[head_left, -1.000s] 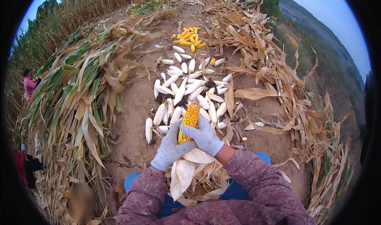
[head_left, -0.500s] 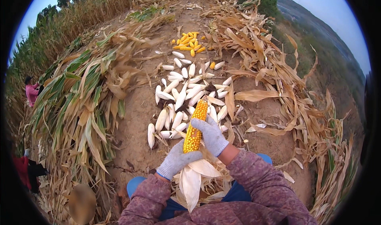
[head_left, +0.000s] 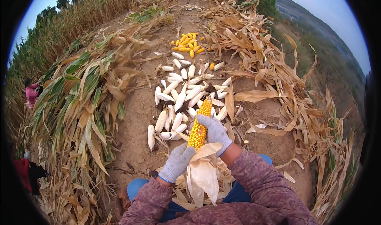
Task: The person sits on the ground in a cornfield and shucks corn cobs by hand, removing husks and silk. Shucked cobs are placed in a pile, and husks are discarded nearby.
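An ear of corn [head_left: 197, 134] with bare yellow kernels tilts up and away in front of me. Its pale husk [head_left: 204, 175] is peeled back and hangs from the lower end. In a grey knit glove, my left hand [head_left: 176, 163] closes round the base of the ear, where the husk joins. My right hand [head_left: 216, 133], gloved alike, wraps the ear's right side higher up, thumb across the kernels. Just beyond lies a spread of ears in white husks [head_left: 181, 98]; the held ear hides part of it.
Farther off sits a small pile of bare yellow ears [head_left: 188, 42]. Dry stalks and leaves are heaped at left [head_left: 87, 94] and right [head_left: 270, 66]. A person in pink [head_left: 31, 93] stands at far left; another person's red sleeve [head_left: 23, 173] shows below.
The ear has shifted slightly right and turned a little. The husk at its base has swung right and spread out below. Both hands keep their hold.
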